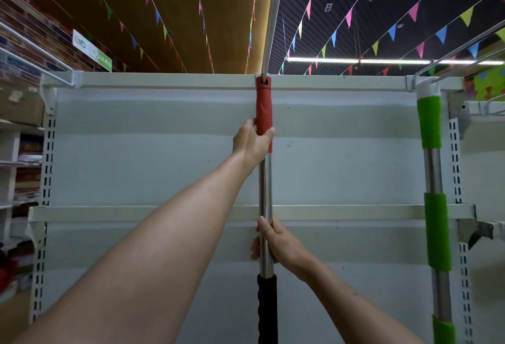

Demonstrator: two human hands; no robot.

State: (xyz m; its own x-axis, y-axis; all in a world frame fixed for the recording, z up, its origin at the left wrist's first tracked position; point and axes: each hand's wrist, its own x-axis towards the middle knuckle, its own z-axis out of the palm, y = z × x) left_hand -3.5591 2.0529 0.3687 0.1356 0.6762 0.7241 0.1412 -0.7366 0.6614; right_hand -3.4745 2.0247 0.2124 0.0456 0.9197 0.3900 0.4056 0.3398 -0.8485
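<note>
The pole [265, 188] stands upright before the white shelf rack [164, 152], left hand [252, 142] curled round its red sleeve [263, 108], right hand [276, 242] gripping bare steel just above the black grip [267, 308].

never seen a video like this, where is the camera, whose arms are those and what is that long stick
This is one picture from a wide-angle camera worn on a person's head, so the two bare arms are the wearer's own; no machine is involved. Both hands hold one long shiny metal pole with a red plastic sleeve and a black ribbed grip. The left hand grips the lower end of the red sleeve; the right hand grips bare metal lower down, above the black grip. The pole's top runs out of view towards the ceiling. Behind stands a white metal shelf unit, with a second metal pole with green foam pads standing at its right end.
</note>
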